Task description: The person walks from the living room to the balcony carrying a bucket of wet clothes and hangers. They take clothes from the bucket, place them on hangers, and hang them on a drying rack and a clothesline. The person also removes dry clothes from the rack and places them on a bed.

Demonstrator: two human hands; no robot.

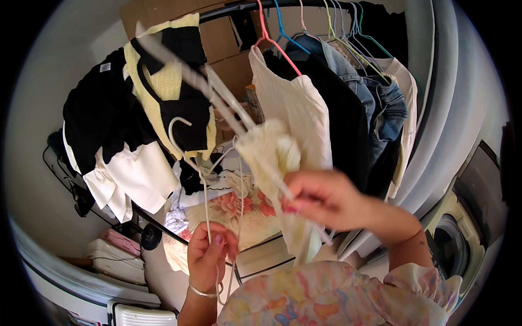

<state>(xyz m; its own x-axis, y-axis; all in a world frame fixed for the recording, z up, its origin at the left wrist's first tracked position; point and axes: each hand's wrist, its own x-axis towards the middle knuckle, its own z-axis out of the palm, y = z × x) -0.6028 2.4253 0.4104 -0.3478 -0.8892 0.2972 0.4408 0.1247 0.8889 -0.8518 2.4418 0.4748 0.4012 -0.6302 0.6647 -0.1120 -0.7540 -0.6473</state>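
Note:
Pinched in my left hand point(210, 248) is a white wire hanger point(206, 195), held upright with its hook at the top. My right hand point(326, 199) grips a cream garment point(261, 150) with long pale straps point(175, 57) that fly out to the upper left. Motion blurs the garment, so its exact kind is unclear. It is apart from the hook of the hanger. Behind it, a white one-shoulder top point(289, 106) hangs on a pink hanger point(264, 32). To the left, a yellow and black knit garment point(185, 126) drapes from the rack.
A black clothes rail point(228, 10) curves across the top, carrying several coloured hangers and a denim jacket point(355, 85). Black clothing point(102, 110) and white fabric point(138, 175) hang at left. Below lies floral cloth point(248, 220). A washing machine point(465, 228) stands at right.

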